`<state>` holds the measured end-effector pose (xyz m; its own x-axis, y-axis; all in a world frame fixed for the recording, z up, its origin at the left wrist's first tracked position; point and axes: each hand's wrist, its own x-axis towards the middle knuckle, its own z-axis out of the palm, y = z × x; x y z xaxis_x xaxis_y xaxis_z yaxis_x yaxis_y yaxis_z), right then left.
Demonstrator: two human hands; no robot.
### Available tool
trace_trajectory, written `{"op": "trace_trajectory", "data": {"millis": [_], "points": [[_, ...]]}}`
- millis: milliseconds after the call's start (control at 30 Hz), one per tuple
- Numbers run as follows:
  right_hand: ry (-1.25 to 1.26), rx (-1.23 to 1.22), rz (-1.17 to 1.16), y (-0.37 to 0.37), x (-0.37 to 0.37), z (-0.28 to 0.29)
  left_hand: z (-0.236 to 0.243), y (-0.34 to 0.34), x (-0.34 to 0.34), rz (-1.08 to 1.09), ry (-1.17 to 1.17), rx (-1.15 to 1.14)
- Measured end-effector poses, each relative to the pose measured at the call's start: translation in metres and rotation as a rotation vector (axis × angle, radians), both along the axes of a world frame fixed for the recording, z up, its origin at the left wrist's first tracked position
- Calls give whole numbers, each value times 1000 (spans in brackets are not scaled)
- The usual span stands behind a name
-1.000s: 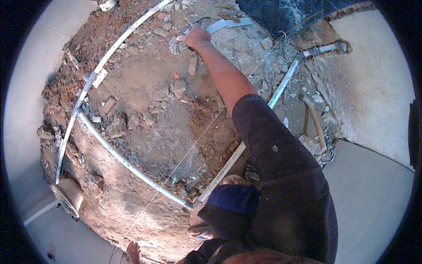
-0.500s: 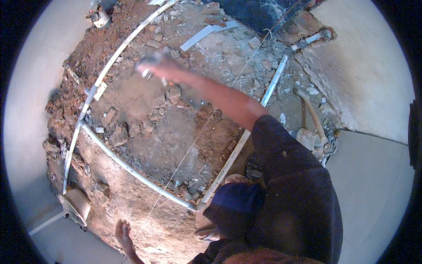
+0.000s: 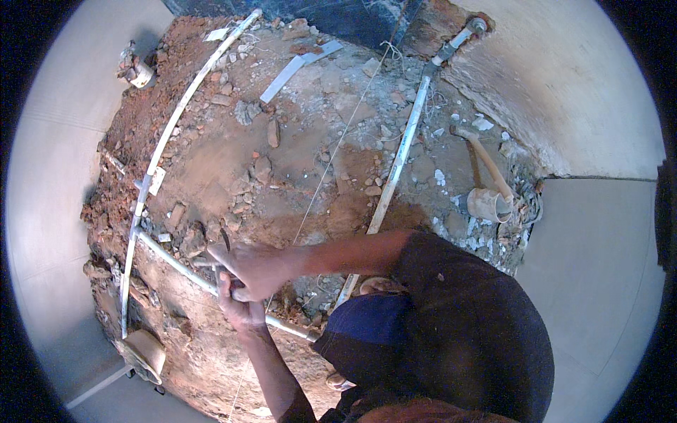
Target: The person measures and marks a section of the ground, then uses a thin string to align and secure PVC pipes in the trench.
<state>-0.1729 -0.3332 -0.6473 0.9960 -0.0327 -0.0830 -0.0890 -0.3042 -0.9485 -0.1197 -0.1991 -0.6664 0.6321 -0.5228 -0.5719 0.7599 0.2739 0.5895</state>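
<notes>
My right hand [image 3: 261, 271] and my left hand [image 3: 238, 303] meet above a white pipe [image 3: 180, 266] lying across the dirt. Both hands have their fingers closed. A thin dark curved piece [image 3: 225, 240] sticks up from the right hand's fingers, and a short pale piece [image 3: 203, 261] shows beside them. Most of what they hold is hidden by the fingers, so its kind is unclear. Under the right forearm runs another white pipe [image 3: 402, 166], meeting the first near my knee. A taut string [image 3: 326, 173] passes beneath the right wrist.
A long white pipe [image 3: 173, 120] runs along the left. Grey strips [image 3: 282, 79] lie on the rubble. To the right are a hoe-like tool with a wooden handle [image 3: 486, 155] and a whitish container [image 3: 486, 204]. A pan [image 3: 147, 350] leans at lower left. Walls flank the dirt.
My right hand has come back from the far rubble toward me. My left hand has risen from the lower edge, its fingers now closed, and the two hands are together. The view has shifted.
</notes>
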Motion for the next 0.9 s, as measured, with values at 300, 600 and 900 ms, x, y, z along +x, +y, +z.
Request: {"op": "trace_trajectory", "data": {"millis": [300, 600, 900], "points": [[77, -124, 47, -62, -43, 18, -16, -12, -14, -2, 195, -237], [-309, -581, -1152, -298, -104, -46, -2, -48, -18, -209, 173, -453], [123, -812, -1179, -469, -173, -38, -15, -36, -22, -169, 96, -323]]}}
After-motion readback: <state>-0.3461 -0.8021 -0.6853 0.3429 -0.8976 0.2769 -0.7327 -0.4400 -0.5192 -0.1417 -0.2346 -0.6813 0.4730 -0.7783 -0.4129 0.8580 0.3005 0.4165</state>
